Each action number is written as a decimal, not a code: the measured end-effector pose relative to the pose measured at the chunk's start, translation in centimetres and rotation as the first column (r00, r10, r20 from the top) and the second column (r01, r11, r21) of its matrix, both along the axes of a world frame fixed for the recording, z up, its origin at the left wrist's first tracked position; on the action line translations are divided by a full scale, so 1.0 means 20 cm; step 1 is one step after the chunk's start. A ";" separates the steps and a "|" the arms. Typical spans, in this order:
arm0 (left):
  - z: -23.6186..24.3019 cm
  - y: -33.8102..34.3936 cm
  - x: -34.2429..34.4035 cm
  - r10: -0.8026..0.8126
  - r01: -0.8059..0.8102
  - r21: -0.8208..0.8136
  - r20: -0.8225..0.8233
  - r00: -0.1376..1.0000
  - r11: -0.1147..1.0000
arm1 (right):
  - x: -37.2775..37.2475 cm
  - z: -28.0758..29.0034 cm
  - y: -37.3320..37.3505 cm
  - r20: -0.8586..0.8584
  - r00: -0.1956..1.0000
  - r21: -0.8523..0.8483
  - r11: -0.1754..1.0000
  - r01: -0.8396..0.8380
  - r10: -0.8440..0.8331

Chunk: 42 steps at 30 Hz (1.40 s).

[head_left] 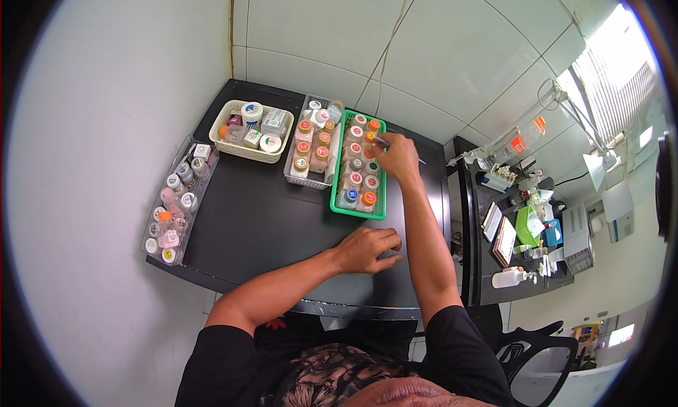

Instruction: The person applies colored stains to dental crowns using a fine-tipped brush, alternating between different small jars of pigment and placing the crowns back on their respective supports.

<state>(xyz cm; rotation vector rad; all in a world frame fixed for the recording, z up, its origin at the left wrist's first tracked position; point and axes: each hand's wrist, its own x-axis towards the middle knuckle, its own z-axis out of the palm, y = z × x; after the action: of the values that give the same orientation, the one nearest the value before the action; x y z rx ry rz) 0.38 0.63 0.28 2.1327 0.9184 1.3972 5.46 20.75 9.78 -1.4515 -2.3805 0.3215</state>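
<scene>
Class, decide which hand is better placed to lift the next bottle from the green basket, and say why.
Probably the right hand: its fingers are already at the bottles in the green basket. The left hand is nearer the body, over the black tabletop.

From where I stand, the black bench [261,213] sits in the corner, its smooth top catching glare towards the right and its front edge chipped pale. A clear plastic tray [191,227] runs slantwise along its left edge. Towards the back sits a cream basket [247,153]; to its right come a pale grey basket [305,180] and, just beside that, a longer green basket [357,214].
</scene>
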 end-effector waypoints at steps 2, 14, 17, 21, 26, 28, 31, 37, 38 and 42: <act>0.00 0.00 0.00 0.000 0.000 -0.013 0.005 1.000 1.000 | -0.01 0.01 0.03 -0.042 0.997 -0.025 0.998 0.057 -0.058; 0.01 0.00 0.01 0.020 -0.022 0.071 0.029 0.999 0.997 | -0.11 -0.05 0.20 0.130 0.992 0.021 1.000 -0.011 0.008; 0.02 0.00 0.01 0.015 -0.016 0.073 0.014 1.000 0.997 | -0.07 -0.06 0.23 0.149 0.989 0.044 0.998 -0.033 0.026; 0.01 0.00 -0.01 0.165 -0.172 0.110 0.068 0.984 0.979 | 0.08 0.00 0.15 -0.097 0.995 0.200 0.980 0.016 0.003; -0.03 0.06 0.01 0.457 -0.500 0.202 0.224 0.861 0.842 | 0.40 0.25 -0.28 -0.289 0.953 0.269 0.963 -0.005 0.086; 0.01 0.04 0.02 0.463 -0.503 0.164 0.232 0.856 0.849 | 0.50 0.20 -0.40 -0.366 0.893 0.308 0.940 -0.149 0.262; 0.01 0.01 0.02 0.471 -0.502 0.136 0.205 0.858 0.854 | 0.59 0.07 -0.55 -0.310 0.870 0.381 0.888 -0.257 0.384; -0.02 0.00 0.04 0.215 -0.214 -0.014 0.087 0.973 0.977 | 0.68 -0.13 -0.63 -0.201 0.810 0.551 0.747 -0.371 0.550; -0.01 -0.01 0.04 0.211 -0.210 -0.018 0.077 0.974 0.977 | 0.69 -0.15 -0.64 -0.206 0.811 0.580 0.735 -0.350 0.548; 0.03 -0.03 0.07 0.135 -0.131 -0.057 0.078 0.988 0.990 | 0.76 -0.18 -0.61 -0.290 0.776 0.601 0.738 -0.308 0.560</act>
<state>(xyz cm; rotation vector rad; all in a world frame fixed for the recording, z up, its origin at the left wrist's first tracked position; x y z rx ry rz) 1.81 0.06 0.90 1.9922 1.0699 1.4968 20.57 8.46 6.13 -0.4626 -2.1433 0.0848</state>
